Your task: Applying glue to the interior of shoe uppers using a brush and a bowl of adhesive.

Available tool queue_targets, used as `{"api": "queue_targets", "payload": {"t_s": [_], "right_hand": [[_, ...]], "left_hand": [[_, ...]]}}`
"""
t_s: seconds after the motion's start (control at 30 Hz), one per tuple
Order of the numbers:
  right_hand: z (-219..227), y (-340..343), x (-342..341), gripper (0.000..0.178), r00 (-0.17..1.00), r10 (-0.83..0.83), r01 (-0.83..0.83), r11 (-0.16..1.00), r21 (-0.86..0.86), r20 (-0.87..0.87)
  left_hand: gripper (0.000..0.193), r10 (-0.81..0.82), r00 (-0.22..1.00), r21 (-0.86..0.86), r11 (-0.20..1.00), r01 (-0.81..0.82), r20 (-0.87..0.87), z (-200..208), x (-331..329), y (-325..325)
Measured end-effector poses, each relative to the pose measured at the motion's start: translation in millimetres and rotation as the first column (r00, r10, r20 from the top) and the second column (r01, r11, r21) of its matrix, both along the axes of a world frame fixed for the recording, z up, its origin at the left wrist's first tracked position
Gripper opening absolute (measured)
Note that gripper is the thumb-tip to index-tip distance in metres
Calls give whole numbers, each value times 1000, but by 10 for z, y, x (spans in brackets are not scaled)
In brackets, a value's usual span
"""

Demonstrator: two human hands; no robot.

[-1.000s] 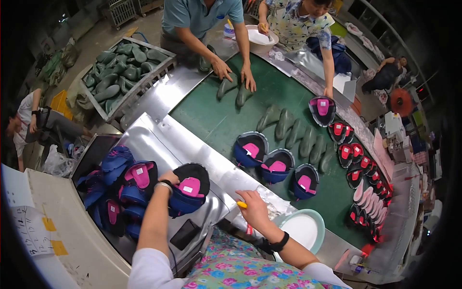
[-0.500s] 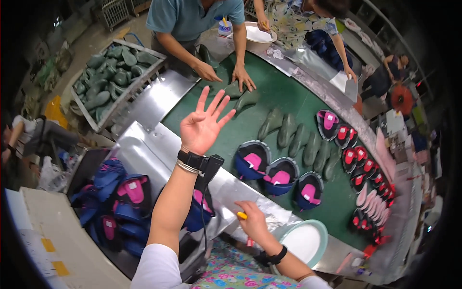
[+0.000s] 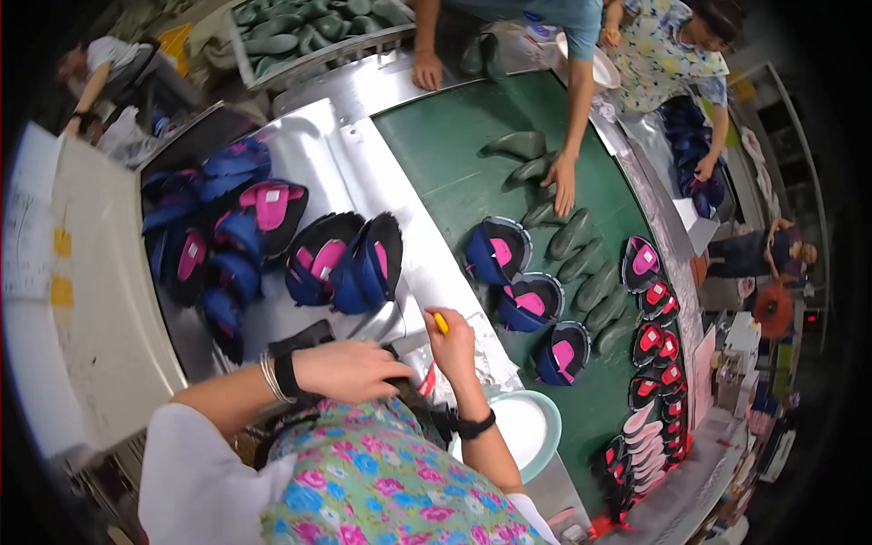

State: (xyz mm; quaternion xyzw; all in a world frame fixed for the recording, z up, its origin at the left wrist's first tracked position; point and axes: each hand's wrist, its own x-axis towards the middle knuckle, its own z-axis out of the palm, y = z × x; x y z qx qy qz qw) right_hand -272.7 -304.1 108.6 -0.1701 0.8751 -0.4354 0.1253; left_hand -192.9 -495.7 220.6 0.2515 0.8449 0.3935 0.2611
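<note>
My left hand is in front of my floral apron, its fingers stretched loosely to the right, tips partly hidden over something dark. My right hand is closed round a yellow handle; the tool's other end is hidden. Beside my right wrist stands a pale green bowl of white liquid. Beyond my hands, blue shoe uppers with pink linings lie on the metal surface. Three more blue uppers stand in a row on the green tabletop, next to several dark green shoe lasts.
A heap of blue uppers lies at left, by a cream panel. Black-and-red uppers and pink insoles line the right side. A co-worker's hand touches a last. A crate of lasts stands behind.
My left hand has come down from its raised, spread position to my waist. The view has shifted. The co-worker's hands have moved apart, one now on the table edge.
</note>
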Motion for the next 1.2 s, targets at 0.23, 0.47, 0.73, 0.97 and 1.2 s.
{"api": "queue_targets", "payload": {"t_s": [0.23,0.47,0.73,0.97,1.2], "right_hand": [[-502,-456,-146,40,995,97,-96,990,99,-1],[-968,-761,-206,32,977,214,-212,957,198,12],[-926,-772,-207,47,951,291,-309,914,261,109],[-1178,-905,-357,40,947,304,-306,952,4,102],[-1200,-937,-463,36,926,349,-338,936,-96,142]], "left_hand": [[46,128,990,-251,962,-109,62,-112,475,-162],[65,587,800,523,645,-557,127,644,-605,-464],[53,-244,711,486,-583,-651,660,737,-2151,-788],[64,-529,837,652,-686,-323,-141,498,-2248,-618],[51,209,962,496,825,-270,176,-517,-1444,-988]]}}
